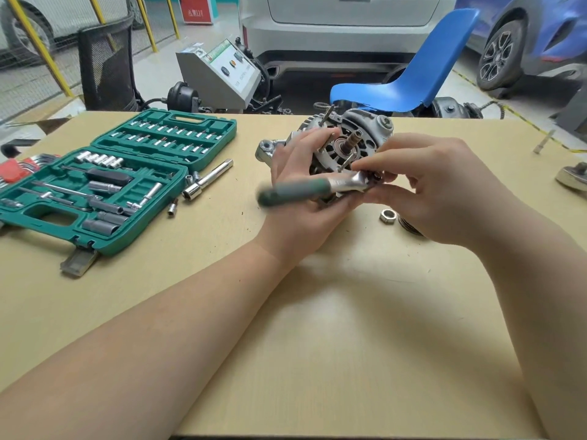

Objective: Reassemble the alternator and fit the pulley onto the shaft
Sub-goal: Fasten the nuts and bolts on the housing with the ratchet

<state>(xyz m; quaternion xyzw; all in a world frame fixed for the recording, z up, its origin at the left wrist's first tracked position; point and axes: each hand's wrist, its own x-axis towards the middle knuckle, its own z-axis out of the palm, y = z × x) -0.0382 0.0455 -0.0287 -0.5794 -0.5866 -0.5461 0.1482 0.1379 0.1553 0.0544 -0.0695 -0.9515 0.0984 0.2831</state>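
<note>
The alternator stood on the desk near its far edge, tilted so that its bare shaft pointed up toward the camera, with long through-bolts sticking out of the housing. The left hand cupped the housing from the left and below, its fingers curled round the body. A ratchet with a green handle lay across that hand, its handle blurred and its chrome head set at the near rim of the alternator. The right hand reached in from the right, its fingertips pinching at the ratchet head. A loose nut lay on the desk just below the right hand, and beside it the grooved pulley showed partly from under the wrist. To the left, well apart from the alternator, an open green socket case sat near the desk's left edge, with an extension bar and some loose sockets beside it. The whole near half of the desk, between and around the forearms, was bare wood. A blue chair stood just behind the far edge, and a shiny metal part lay at the right edge
</note>
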